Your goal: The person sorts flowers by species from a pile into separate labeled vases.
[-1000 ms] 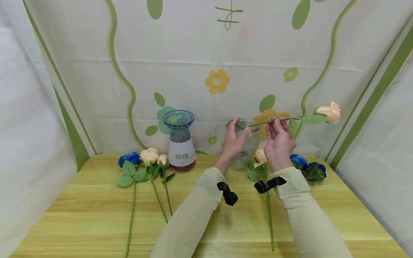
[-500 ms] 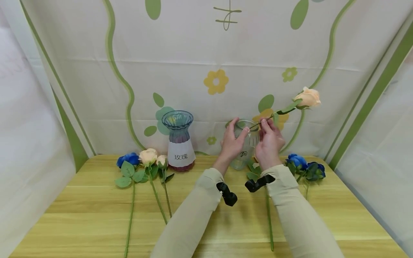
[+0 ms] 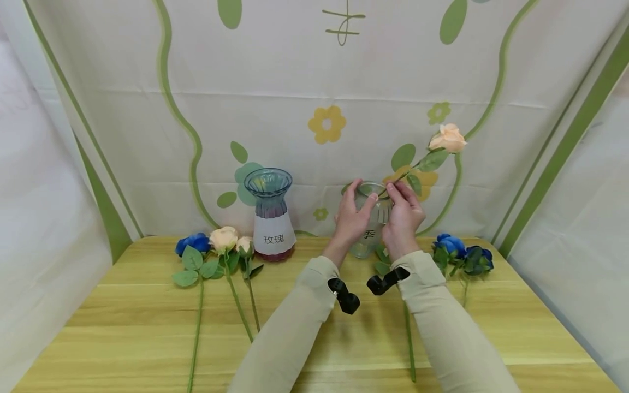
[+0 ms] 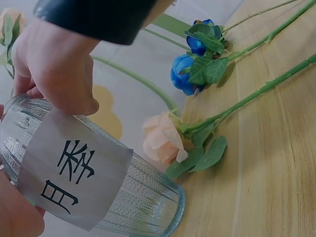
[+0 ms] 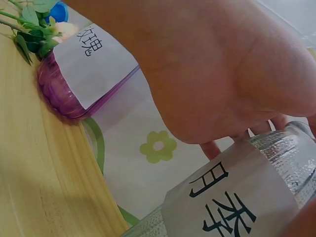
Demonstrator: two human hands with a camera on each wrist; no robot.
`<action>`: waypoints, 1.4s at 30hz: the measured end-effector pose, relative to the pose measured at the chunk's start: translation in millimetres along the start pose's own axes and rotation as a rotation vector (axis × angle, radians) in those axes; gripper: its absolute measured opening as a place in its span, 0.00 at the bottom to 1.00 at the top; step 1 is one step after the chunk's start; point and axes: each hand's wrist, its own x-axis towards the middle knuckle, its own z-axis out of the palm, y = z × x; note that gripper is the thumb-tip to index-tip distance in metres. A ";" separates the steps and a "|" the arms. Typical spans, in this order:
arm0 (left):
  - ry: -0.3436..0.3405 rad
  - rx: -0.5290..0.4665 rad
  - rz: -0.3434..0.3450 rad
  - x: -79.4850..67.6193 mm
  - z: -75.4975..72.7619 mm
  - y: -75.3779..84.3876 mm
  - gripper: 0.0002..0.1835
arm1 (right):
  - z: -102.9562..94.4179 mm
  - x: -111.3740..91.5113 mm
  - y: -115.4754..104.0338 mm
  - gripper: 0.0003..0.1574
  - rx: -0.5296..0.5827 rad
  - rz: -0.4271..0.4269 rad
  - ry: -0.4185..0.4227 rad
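Note:
My left hand (image 3: 352, 217) grips the upper part of a clear glass vase (image 3: 363, 249) from its left side, thumb and fingers around it near the rim. In the left wrist view the vase bears a white paper label (image 4: 74, 170) with black characters. My right hand (image 3: 404, 221) pinches the stem of a peach rose (image 3: 447, 138) just right of the vase mouth. The bloom points up and right, and the stem slants down to the opening. How deep its lower end sits cannot be made out. The right hand's fingertips are close to the rim.
A blue-purple vase (image 3: 274, 215) with a paper label stands left of the hands. Left of it lie a blue rose (image 3: 194, 242) and two peach roses (image 3: 224, 239). On the right lie another peach rose (image 4: 163, 137) and two blue roses (image 3: 449, 245). A fabric backdrop rises behind the table.
My right hand has moved left to the glass vase, tilting the peach rose from nearly level to a steeper slant with its stem at the opening. My left hand keeps its grip.

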 end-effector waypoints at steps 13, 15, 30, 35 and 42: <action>-0.002 -0.005 -0.002 -0.1 0.1 -1.0 0.35 | -16.6 -7.1 1.9 0.25 -0.042 0.070 -0.110; -0.007 -0.005 -0.001 -0.7 -0.3 -1.3 0.35 | -23.9 -8.7 0.4 0.28 -0.096 0.069 -0.152; -0.033 -0.020 -0.008 -2.7 -2.5 -2.9 0.35 | -78.9 -13.0 -52.6 0.30 -0.359 0.212 -0.256; -0.031 -0.028 -0.004 -2.8 -3.7 -2.8 0.36 | -98.9 -15.9 -67.2 0.21 -0.375 0.244 -0.285; -0.031 -0.034 -0.001 -2.5 -0.3 -1.0 0.36 | -124.0 -19.3 -76.3 0.14 -0.393 0.286 -0.336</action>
